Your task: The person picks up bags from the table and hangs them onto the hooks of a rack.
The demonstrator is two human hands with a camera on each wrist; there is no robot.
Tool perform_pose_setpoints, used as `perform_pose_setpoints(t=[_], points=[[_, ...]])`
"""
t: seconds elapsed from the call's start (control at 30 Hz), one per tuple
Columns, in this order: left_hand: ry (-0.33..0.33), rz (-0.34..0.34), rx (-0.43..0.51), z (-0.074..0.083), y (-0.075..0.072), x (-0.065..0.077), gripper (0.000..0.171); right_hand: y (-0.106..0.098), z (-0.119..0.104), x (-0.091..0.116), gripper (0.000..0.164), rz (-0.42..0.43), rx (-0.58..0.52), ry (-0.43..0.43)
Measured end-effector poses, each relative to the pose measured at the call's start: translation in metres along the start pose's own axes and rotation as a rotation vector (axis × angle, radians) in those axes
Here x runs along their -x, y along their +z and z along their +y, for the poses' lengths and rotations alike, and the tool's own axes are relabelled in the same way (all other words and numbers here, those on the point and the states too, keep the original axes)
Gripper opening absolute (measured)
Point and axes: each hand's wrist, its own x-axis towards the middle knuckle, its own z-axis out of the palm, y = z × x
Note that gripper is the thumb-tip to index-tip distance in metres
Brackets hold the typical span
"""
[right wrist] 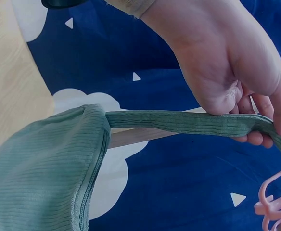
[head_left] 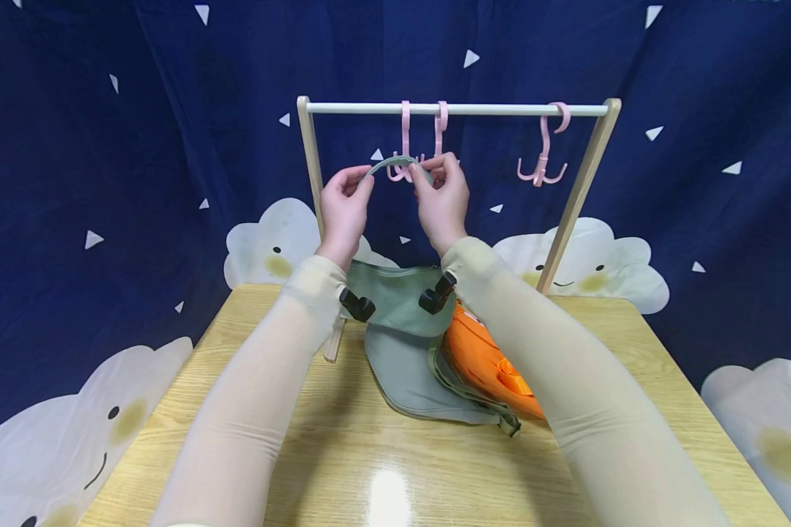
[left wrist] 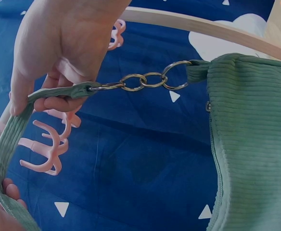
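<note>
A green corduroy shoulder bag (head_left: pixel 395 296) hangs by its strap (head_left: pixel 402 159) between both hands. My left hand (head_left: pixel 344 212) pinches the strap between thumb and fingers, close to the gold-coloured chain links (left wrist: pixel 152 79) that join it to the bag. With thumb and fingertips, my right hand (head_left: pixel 444 206) grips the strap's other side, so the band arches between the hands. Just behind this arch, a pink hook (head_left: pixel 405 135) hangs from the rack's white bar (head_left: pixel 488 110), with a second pink hook (head_left: pixel 440 121) beside it. The bag's zipper (right wrist: pixel 93 178) runs along its top edge.
A third pink hook (head_left: pixel 542 154) hangs farther right on the bar, near the wooden post (head_left: pixel 583 187). Below, a grey-green bag (head_left: pixel 415 377) with an olive strap lies against an orange bag (head_left: pixel 481 351) on the wooden table (head_left: pixel 329 468). A dark blue patterned curtain (head_left: pixel 171 146) stands behind.
</note>
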Motion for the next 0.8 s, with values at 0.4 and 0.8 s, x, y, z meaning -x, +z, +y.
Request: perform_pose_setpoints(t=[0.4, 0.8], points=[[0.019, -0.059, -0.01, 0.0, 0.004, 0.002, 0.025, -0.005, 0.004, -0.006, 0.016, 0.05, -0.03, -0.019], [0.045, -0.073, -0.011, -0.002, 0.01, 0.004, 0.025, -0.009, 0.004, -0.012, 0.015, 0.066, 0.0, -0.009]])
